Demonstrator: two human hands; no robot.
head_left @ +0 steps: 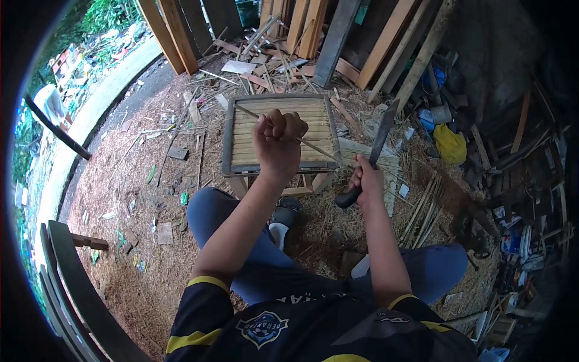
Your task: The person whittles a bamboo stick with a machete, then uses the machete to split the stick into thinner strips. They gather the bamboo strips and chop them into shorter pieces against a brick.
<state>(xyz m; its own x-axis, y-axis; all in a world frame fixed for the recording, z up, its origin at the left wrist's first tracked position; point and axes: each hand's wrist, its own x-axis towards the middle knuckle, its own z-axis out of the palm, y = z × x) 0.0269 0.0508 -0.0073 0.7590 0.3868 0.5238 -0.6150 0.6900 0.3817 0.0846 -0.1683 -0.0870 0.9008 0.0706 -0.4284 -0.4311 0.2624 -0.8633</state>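
Note:
My left hand [279, 145] is closed around a thin bamboo stick [319, 151], raised over a small stool. The stick slants from upper left down to the right, its lower end near my right hand. My right hand [368, 184] grips a machete by its black handle [347, 199], and the long dark blade [385, 133] points up and away from me. Beneath my left hand stands the stool [226, 142], with a dark frame and a top of pale bamboo slats [253, 154]. My left hand and forearm cover part of it.
Split bamboo strips [425, 208] lie on the ground at right. Wooden planks [386, 42] lean at the back above scattered offcuts [259, 69]. A yellow bag [449, 145] sits among clutter at right. A dark slatted bench [78, 289] stands at lower left. Outside at left, a person [51, 102] is partly visible.

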